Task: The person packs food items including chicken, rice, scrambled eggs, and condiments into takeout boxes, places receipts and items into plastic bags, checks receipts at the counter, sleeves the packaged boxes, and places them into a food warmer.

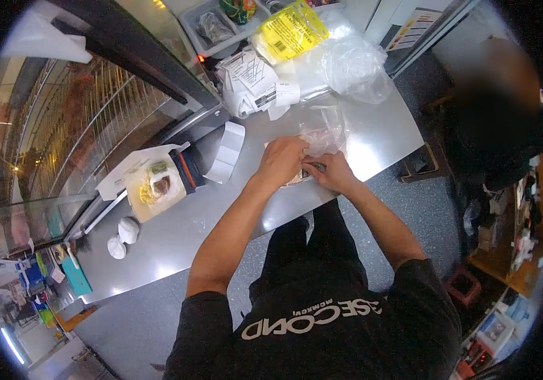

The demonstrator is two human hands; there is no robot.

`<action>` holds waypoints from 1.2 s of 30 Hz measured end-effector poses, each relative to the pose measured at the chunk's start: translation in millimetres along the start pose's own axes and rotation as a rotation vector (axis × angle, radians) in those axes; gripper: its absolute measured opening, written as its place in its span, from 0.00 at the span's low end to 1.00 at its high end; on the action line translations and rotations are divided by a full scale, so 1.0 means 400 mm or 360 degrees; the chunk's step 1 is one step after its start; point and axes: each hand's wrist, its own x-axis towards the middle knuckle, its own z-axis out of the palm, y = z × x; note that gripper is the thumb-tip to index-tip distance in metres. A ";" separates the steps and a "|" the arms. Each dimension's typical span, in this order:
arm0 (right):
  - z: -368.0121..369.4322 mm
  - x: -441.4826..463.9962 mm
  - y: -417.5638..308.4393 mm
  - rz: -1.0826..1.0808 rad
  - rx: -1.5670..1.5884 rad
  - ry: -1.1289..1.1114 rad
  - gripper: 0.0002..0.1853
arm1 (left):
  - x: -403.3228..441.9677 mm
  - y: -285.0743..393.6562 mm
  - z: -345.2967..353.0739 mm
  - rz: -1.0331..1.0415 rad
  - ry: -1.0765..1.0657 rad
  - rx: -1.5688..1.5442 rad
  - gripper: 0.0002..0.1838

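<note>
A clear plastic bag (323, 134) lies on the steel counter (385, 130), with something flat and pinkish-brown beneath or inside it; I cannot tell which. My left hand (284, 159) has its fingers curled together at the bag's left side. My right hand (333, 172) is closed at the near right side, fingertips almost meeting those of the left. What exactly sits between the fingertips is partly hidden. To the left, an open takeaway box (146, 204) holds food, including yellow pieces and a white portion. A white card strip (227, 152) lies between the box and my left hand.
Receipts (249, 76), a yellow packet (290, 31) and bundled clear bags (357, 66) crowd the counter's back, beside a plastic bin (211, 38). Two small white bundles (124, 235) rest at left. A glass cabinet (81, 120) borders the counter. Another person (502, 120) is at right.
</note>
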 end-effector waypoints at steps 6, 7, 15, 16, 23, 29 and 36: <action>0.028 0.008 0.016 0.0003 -0.0172 0.0065 0.08 | -0.041 -0.067 0.032 0.0055 0.0213 -0.0445 0.08; 0.029 0.006 0.012 -0.0117 -0.0227 0.0175 0.08 | -0.046 -0.080 0.036 0.0072 0.0248 -0.0492 0.07; 0.012 0.024 -0.018 -0.0053 -0.0054 0.0101 0.08 | -0.062 -0.097 0.022 -0.0112 0.0179 -0.0560 0.08; 0.011 0.025 -0.019 -0.0067 -0.0058 0.0093 0.07 | -0.063 -0.098 0.021 -0.0153 0.0159 -0.0560 0.08; 0.007 0.031 -0.018 -0.0122 -0.0031 0.0076 0.09 | -0.057 -0.107 0.011 -0.0202 0.0078 -0.0578 0.08; 0.001 0.032 -0.026 -0.0120 -0.0057 0.0098 0.08 | -0.054 -0.128 0.034 -0.0296 0.0059 -0.0703 0.09; 0.004 0.028 -0.018 -0.0129 -0.0087 0.0061 0.05 | -0.058 -0.133 0.047 -0.0259 0.0056 -0.0805 0.09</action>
